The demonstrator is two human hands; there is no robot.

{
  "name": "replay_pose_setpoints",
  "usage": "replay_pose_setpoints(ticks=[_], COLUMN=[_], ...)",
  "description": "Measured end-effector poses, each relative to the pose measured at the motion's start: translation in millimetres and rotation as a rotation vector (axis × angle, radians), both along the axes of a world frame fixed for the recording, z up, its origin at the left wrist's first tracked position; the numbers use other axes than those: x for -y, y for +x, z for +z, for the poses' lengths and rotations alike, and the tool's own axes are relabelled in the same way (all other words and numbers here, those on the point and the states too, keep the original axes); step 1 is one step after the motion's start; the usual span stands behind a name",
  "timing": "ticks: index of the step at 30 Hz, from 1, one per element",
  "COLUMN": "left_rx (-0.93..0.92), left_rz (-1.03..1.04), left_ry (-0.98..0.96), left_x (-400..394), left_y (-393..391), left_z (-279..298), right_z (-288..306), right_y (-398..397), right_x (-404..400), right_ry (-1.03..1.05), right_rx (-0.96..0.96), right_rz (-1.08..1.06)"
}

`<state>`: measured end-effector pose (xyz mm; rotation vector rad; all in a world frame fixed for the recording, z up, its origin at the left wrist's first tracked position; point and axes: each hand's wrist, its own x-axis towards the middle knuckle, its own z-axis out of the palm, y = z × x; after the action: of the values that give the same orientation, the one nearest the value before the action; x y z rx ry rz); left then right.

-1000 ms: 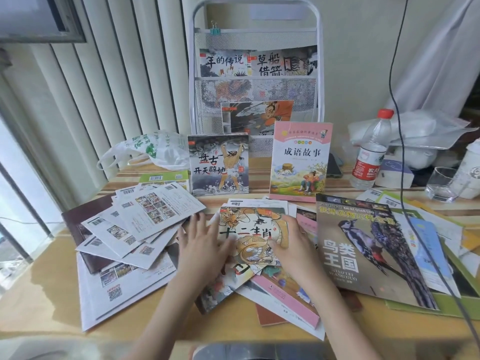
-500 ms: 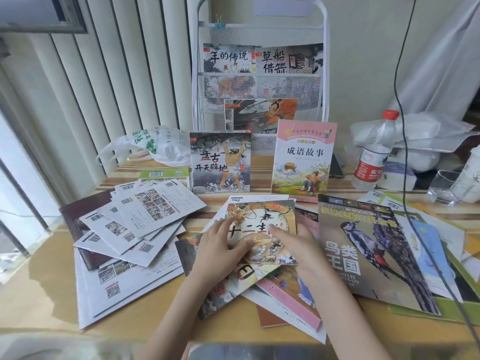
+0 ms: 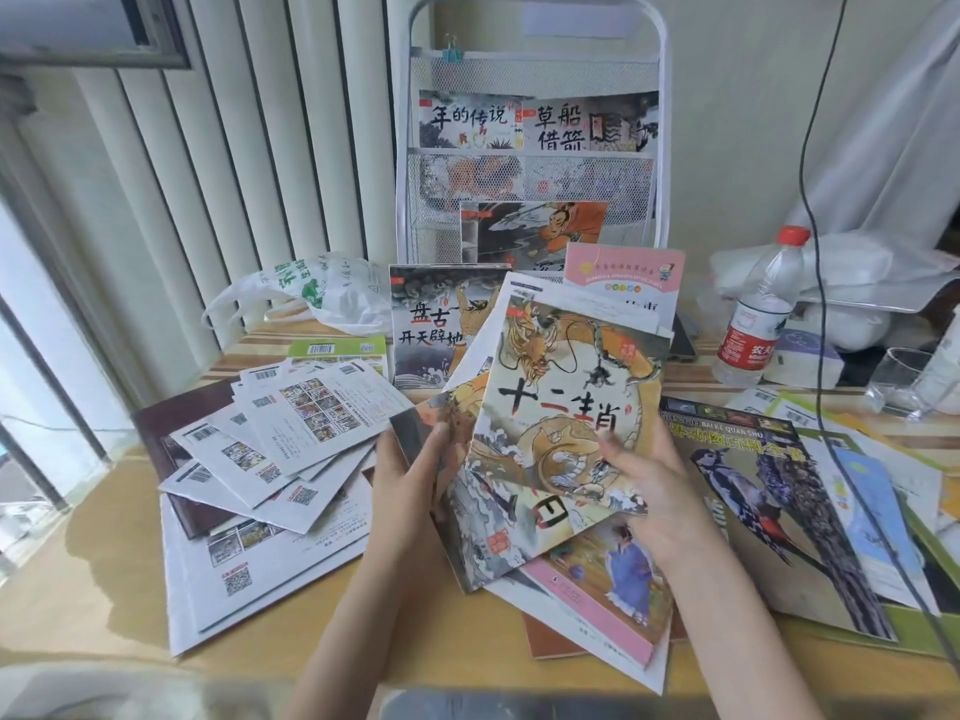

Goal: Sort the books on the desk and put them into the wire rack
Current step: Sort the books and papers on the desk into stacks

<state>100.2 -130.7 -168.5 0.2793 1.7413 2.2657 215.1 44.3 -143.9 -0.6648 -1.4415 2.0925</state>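
Wooden desk (image 3: 104, 589) carried a scatter of thin books. Both hands held a small bundle of picture books tilted up off the desk, the front one being the dragon-cover book (image 3: 566, 407). The left hand (image 3: 410, 475) gripped the bundle's left edge, thumb on the front of the book just behind the dragon cover. The right hand (image 3: 649, 485) pinched the dragon-cover book at its lower right, thumb on the cover and fingers behind. Beneath the bundle lay a pink-edged book (image 3: 608, 589) flat on the desk, and to the right of it the woodpecker book (image 3: 779, 511). A fan of white-backed booklets (image 3: 291, 439) lay at left. The white wire rack (image 3: 530, 174) stood upright at the back of the desk, with books in its upper and middle pockets. Two books, a grey-cover book (image 3: 431, 324) and a pink-top book (image 3: 623, 278), stood upright before the rack. A water bottle (image 3: 758, 314) stood at right, a plastic bag (image 3: 311, 293) at left.
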Motion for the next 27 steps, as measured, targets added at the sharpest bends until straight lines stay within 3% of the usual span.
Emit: replay_pose_setpoints(ticks=[2,5,10,14,18,23,27], left_rx=[0.166,0.191,0.262,0.176,0.182,0.185,0.146], left_rz=[-0.218,-0.333,-0.339,-0.227,-0.141,-0.140,-0.173], left_ry=[0.069,0.078,0.086,0.160,0.197,0.232,0.109], left_x=[1,2,6,6,4,-1,-3], left_y=[3,4,0,-5,-11,-14,-12], left_z=[7,13,13,9,3,1,1], right_z=[1,-6,-17,-12,-10,-9,-15], right_y=[2,2,-4,-8,-3,0,-3], right_x=[0,3,7,2,-3,2,4], right_ry=[-0.003,0.051,0.237,0.404,0.429,0.417,0.343], right_rx=[-0.026,-0.024,0.089,0.281,0.390,0.270,0.173], right_rz=[0.038,0.122,0.283,0.322,0.262,0.002,-0.132])
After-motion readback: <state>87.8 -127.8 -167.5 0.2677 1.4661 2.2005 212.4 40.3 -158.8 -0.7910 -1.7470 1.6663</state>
